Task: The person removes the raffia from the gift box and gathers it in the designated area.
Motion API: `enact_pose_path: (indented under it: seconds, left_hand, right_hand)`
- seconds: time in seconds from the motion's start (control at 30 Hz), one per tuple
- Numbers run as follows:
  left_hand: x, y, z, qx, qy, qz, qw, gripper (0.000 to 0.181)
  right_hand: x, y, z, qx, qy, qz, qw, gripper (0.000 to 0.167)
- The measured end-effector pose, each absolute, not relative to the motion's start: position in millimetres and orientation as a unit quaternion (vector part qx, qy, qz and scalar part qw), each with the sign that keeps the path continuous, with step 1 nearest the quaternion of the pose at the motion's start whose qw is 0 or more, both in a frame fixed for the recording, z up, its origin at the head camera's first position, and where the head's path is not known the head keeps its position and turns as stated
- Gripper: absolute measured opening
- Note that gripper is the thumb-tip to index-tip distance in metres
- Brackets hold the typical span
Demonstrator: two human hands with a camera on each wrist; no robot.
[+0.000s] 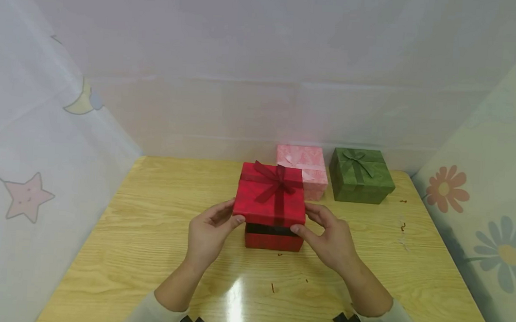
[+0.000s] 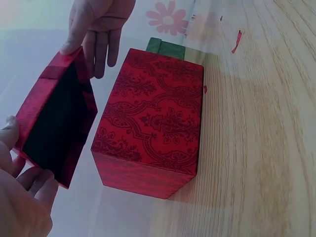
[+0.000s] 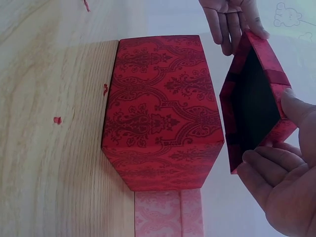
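Observation:
A red gift-box lid (image 1: 260, 200) with a dark red ribbon bow is held above its patterned red box base (image 1: 273, 242). My left hand (image 1: 208, 234) pinches the lid's left side between thumb and fingers. On the right side, my right hand (image 1: 334, 238) grips it the same way. Both wrist views show the lid's dark underside (image 2: 59, 118) tilted and apart from the base (image 3: 163, 98). A dark opening shows at the top of the base in the head view; what lies inside is hidden.
Behind the red box stand a pink gift box (image 1: 313, 186), partly covered by the lid, and a green gift box (image 1: 362, 178) to its right. Small red scraps (image 1: 272, 288) lie on the wooden table (image 1: 150, 213). White printed cloth (image 1: 199, 104) hangs around it.

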State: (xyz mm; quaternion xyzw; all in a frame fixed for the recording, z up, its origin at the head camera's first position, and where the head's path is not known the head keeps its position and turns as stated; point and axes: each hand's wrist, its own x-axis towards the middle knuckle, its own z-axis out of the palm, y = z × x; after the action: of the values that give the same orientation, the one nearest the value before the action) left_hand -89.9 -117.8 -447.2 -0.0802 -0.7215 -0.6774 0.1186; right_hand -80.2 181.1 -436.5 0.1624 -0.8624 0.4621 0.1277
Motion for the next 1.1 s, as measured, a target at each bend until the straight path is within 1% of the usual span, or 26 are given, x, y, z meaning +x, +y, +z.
enact_pose_path:
  seconds: [0.1, 0.23, 0.4, 0.57, 0.67, 0.77, 0.87, 1.0, 1.1]
  left_hand:
    - [-91, -118, -448, -0.086, -0.721, -0.675, 0.13, 0.045]
    - [-92, -120, -449, -0.126, -0.718, -0.672, 0.135, 0.054]
    - [-92, -122, -447, -0.189, -0.714, -0.662, 0.127, 0.07]
    - [-93, -123, -444, -0.233, -0.699, -0.664, 0.131, 0.084]
    - [-94, -124, -443, -0.266, -0.681, -0.669, 0.136, 0.085]
    - [-95, -124, -443, -0.291, -0.666, -0.673, 0.139, 0.082]
    - [-95, -126, -444, -0.298, -0.656, -0.679, 0.14, 0.08]
    - [-96, -128, -444, -0.306, -0.638, -0.693, 0.141, 0.081]
    - [-97, -130, -443, -0.313, -0.627, -0.701, 0.132, 0.082]
  right_hand:
    - [-80, 180, -436, 0.163, -0.854, 0.474, 0.14, 0.055]
    - [-81, 179, -434, 0.162, -0.845, 0.482, 0.167, 0.054]
    - [-84, 181, -430, 0.185, -0.825, 0.492, 0.207, 0.062]
    - [-86, 181, -424, 0.213, -0.801, 0.512, 0.226, 0.067]
    - [-85, 179, -421, 0.222, -0.792, 0.52, 0.23, 0.068]
    - [-86, 178, -419, 0.233, -0.783, 0.529, 0.23, 0.07]
    - [-88, 177, -420, 0.25, -0.772, 0.536, 0.234, 0.073]
    - [-87, 174, -417, 0.269, -0.757, 0.548, 0.233, 0.07]
    - [-86, 174, -417, 0.268, -0.755, 0.557, 0.22, 0.07]
